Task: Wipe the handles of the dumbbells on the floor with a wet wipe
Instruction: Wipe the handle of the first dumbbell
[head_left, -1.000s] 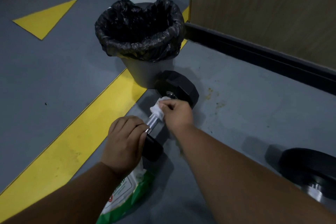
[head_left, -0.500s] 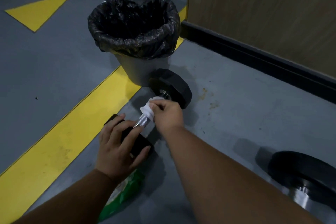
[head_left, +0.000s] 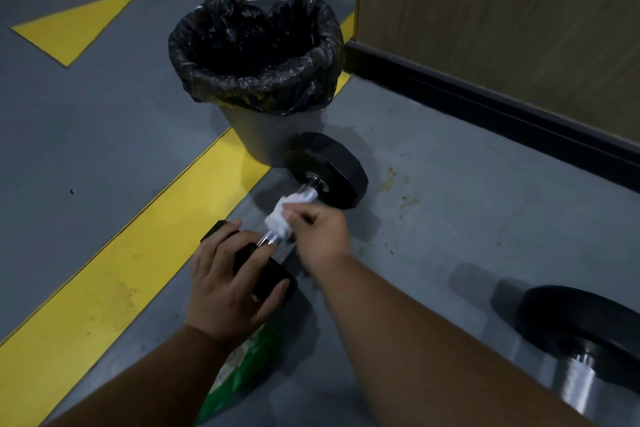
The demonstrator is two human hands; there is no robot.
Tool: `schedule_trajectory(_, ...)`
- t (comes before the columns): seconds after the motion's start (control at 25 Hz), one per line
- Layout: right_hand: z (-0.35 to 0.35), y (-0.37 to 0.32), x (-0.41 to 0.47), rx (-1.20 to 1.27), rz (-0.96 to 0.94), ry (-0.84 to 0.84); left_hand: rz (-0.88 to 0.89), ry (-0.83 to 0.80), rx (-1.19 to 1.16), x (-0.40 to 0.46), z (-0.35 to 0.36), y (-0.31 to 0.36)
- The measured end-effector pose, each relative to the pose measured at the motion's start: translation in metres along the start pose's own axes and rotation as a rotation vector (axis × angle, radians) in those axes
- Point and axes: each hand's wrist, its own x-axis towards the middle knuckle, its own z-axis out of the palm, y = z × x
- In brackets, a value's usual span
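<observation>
A black dumbbell [head_left: 329, 168] with a chrome handle lies on the grey floor in front of the bin. My right hand [head_left: 320, 230] grips a crumpled white wet wipe [head_left: 285, 215] wrapped around the middle of the handle. My left hand [head_left: 230, 279] rests with spread fingers on the dumbbell's near head [head_left: 268, 274], holding it still. A second dumbbell [head_left: 585, 333] lies at the lower right, partly cut off by the frame.
A grey bin with a black liner [head_left: 254, 55] stands just behind the dumbbell. A green and white wipes pack [head_left: 242, 367] lies under my left forearm. A wood-panelled wall with a black skirting [head_left: 485, 104] runs along the right. Yellow floor lines [head_left: 114, 270] cross the left.
My right hand has slid the wipe down the handle toward the near head, baring chrome by the far head. My left hand went from curled over the near head to spread flat on it.
</observation>
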Motion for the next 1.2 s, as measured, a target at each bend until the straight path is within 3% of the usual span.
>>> schedule_trajectory(0.12, 0.007, 0.011, -0.015, -0.052, -0.004, -0.194, -0.001, 0.017, 0.005, 0.001, 0.002, -0.001)
schedule_trajectory(0.28, -0.009, 0.001, 0.028, 0.029, -0.072, 0.133, -0.013, 0.003, -0.003, 0.001, 0.002, 0.001)
schedule_trajectory(0.36, -0.012, 0.002, 0.028, 0.054, -0.058, 0.178, -0.011, 0.003, -0.009, 0.001, 0.001, 0.001)
schedule_trajectory(0.52, -0.002, 0.018, -0.01, -0.036, -0.004, -0.048, -0.029, -0.04, 0.001, 0.0, 0.0, 0.0)
schedule_trajectory(0.84, -0.047, -0.002, -0.058, -0.291, -0.068, 0.073, -0.18, -0.452, 0.186, 0.0, -0.029, 0.023)
schedule_trajectory(1.0, -0.113, -0.024, -0.121, -0.391, -0.058, 0.14, -0.049, -0.616, 0.153, -0.001, -0.057, 0.069)
schedule_trajectory(1.2, -0.19, -0.071, -0.233, -0.594, -0.078, 0.247, 0.084, -0.817, 0.027, 0.028, -0.124, 0.174)
